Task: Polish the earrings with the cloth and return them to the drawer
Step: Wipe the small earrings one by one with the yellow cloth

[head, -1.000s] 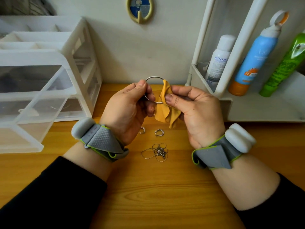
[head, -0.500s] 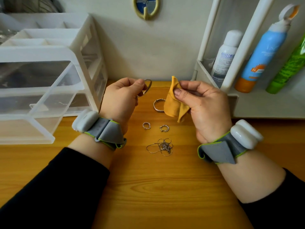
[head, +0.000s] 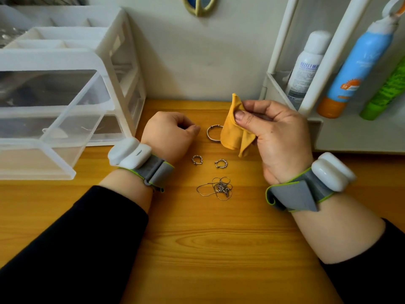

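Observation:
Two small silver earrings (head: 196, 159) (head: 221, 163) lie on the wooden desk between my wrists. A larger silver hoop (head: 213, 133) lies behind them, partly covered by the yellow cloth (head: 233, 130). My right hand (head: 278, 137) pinches that cloth between thumb and fingers, just above the desk. To the left of the hoop my left hand (head: 168, 132) is low over the desk, its fingers curled and the thumb against the index finger; nothing shows in it. At left, the clear drawer (head: 54, 128) of a white plastic drawer unit is pulled out.
A tangled silver chain (head: 217, 188) lies in front of the earrings. A white shelf rack (head: 317, 128) at the right holds a white spray can (head: 306, 66), a blue sunscreen bottle (head: 355, 64) and a green bottle (head: 385, 93). The wall is close behind.
My left hand came away from the cloth with a hoop and has dropped toward the desk; that hoop is now out of sight. My right hand still holds the cloth.

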The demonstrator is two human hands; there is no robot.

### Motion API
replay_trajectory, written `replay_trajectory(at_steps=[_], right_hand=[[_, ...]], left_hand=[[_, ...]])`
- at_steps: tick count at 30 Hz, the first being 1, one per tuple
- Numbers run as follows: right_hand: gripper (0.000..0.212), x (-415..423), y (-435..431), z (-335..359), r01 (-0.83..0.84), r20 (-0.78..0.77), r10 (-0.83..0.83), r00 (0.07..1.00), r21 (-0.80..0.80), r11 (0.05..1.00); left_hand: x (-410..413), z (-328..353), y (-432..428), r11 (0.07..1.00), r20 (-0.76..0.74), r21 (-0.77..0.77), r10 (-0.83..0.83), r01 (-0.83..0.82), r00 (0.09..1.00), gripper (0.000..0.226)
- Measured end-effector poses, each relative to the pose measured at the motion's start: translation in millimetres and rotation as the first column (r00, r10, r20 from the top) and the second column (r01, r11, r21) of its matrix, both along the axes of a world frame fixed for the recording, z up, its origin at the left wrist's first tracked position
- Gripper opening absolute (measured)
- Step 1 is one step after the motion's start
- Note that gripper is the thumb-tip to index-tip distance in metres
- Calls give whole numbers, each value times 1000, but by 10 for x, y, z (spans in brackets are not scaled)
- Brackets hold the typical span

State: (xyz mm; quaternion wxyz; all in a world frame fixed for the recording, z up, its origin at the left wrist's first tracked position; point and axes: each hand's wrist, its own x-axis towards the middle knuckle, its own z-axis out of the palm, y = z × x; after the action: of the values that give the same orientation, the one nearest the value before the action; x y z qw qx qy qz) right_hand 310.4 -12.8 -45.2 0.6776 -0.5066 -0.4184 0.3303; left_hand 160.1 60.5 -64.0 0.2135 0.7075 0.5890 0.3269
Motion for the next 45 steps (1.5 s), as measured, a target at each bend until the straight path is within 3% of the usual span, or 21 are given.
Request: replay_trajectory(at_steps=[9,26,33,38,45], right_hand=[[18,6,18,-19,5,5,-5,1000,-10,1000],[17,23,13,-28,25,-3,-25,1000,-42,999],[19,-11,-2,-11,-5,57,5,998,-1,1000],[18,7,-27,-5,13,125,-15,992,16,1000],[18,37,-145,91,-33,201,28,979,25,999]], left_hand=[[-5,2,-11,1000,-178,-19,-11,8,984,17],[9,64,-116,999,-193,-52,-22,12,981,24],[-14,200,-321,997,-176,12,-78,81,981,18],[-84,268,-524,986,-90,-78,-152,145,984,10],[-126,251,-748,947,-122,-166,-297,275,947,8]])
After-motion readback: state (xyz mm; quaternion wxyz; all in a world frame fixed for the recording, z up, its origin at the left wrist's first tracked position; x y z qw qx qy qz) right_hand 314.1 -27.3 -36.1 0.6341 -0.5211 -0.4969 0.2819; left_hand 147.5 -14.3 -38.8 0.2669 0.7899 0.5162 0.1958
